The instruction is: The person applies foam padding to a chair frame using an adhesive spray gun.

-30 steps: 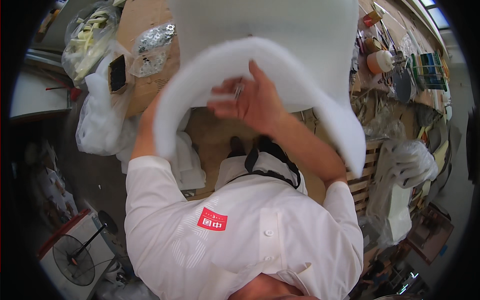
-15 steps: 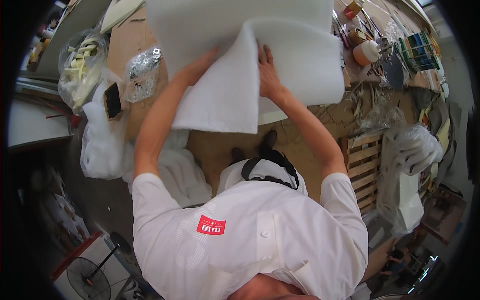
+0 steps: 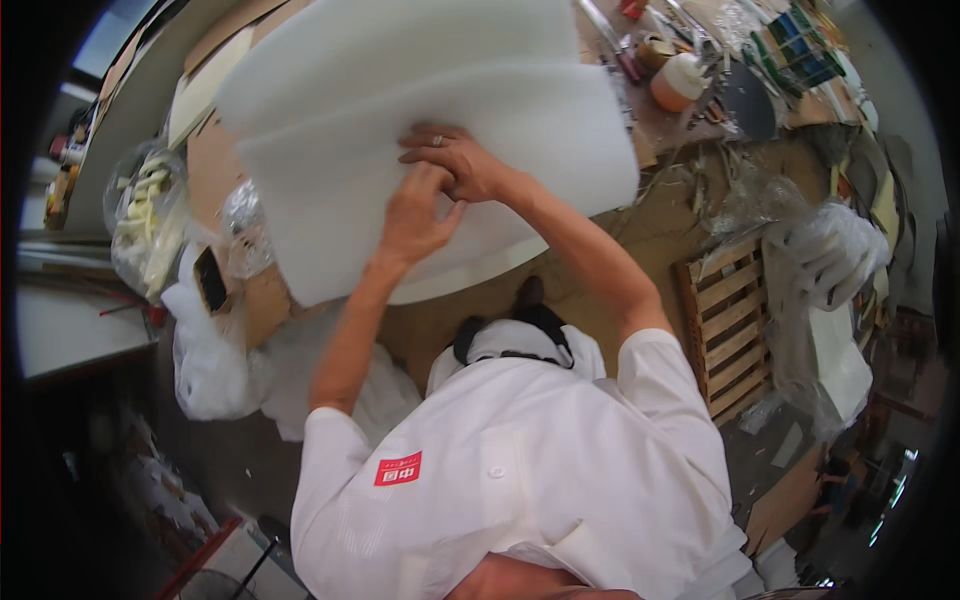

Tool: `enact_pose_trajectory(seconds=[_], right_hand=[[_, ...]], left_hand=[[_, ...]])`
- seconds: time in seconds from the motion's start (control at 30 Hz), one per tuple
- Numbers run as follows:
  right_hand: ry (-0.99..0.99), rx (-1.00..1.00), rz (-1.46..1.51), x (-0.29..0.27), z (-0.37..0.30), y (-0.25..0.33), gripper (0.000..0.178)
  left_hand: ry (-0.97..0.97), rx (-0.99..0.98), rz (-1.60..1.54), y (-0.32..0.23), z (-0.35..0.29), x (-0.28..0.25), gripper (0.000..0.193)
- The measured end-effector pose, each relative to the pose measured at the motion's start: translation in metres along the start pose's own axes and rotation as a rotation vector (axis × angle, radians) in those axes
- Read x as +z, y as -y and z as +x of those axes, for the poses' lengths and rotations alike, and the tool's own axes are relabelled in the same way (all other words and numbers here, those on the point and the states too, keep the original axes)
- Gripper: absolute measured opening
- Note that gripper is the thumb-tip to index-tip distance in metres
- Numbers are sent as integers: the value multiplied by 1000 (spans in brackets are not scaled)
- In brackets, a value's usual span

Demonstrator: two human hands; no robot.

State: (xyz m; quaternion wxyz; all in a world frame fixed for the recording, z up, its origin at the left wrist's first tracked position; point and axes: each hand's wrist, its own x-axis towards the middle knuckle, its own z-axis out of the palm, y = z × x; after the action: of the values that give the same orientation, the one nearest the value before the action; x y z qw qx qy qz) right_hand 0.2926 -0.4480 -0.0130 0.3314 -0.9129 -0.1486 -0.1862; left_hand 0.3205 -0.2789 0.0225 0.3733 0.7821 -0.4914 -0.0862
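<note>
A thick sheet of white fluffy wadding (image 3: 330,190) covers the near part of the workbench, with a soft ridge running across it. My right hand (image 3: 465,165) rests on the sheet, fingers stretched out to the left, a ring on one of them. Just below it, my left hand (image 3: 418,215) touches the right one. Its fingers are bent and its thumb stands apart; some fingertips are hidden by the right hand. Nothing shows in either hand. A paler curved edge (image 3: 470,275) shows beneath the sheet on the near side.
To the right on the bench stand a bottle of orange liquid (image 3: 680,82), a green wire rack (image 3: 800,50) and scattered tools. A wooden pallet (image 3: 730,330) and plastic-wrapped material (image 3: 830,260) lie at right. Bagged offcuts (image 3: 145,215) and white wadding bundles (image 3: 215,370) are at left.
The raised flap of wadding now lies flat. My hands have come together on top of the sheet, the right one moving left. The view has turned slightly.
</note>
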Motion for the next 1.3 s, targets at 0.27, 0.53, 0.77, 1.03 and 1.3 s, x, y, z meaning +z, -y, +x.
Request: enact_pose_trajectory(seconds=[0.27, 0.53, 0.77, 1.03, 1.3], right_hand=[[-1032, 414, -178, -142, -100, -78, 25], [-1012, 865, -692, -267, -225, -240, 69], [-1034, 700, -1, -276, -227, -287, 28], [-957, 729, 260, -321, -260, -235, 29], [-932, 803, 134, -265, -290, -3, 31]], left_hand=[[-81, 263, 412, 50, 22, 24, 66], [-171, 201, 601, 71, 8, 28, 63], [-183, 218, 628, 66, -3, 36, 63], [-208, 258, 585, 64, 4, 40, 61], [-190, 316, 578, 69, 5, 30, 68]])
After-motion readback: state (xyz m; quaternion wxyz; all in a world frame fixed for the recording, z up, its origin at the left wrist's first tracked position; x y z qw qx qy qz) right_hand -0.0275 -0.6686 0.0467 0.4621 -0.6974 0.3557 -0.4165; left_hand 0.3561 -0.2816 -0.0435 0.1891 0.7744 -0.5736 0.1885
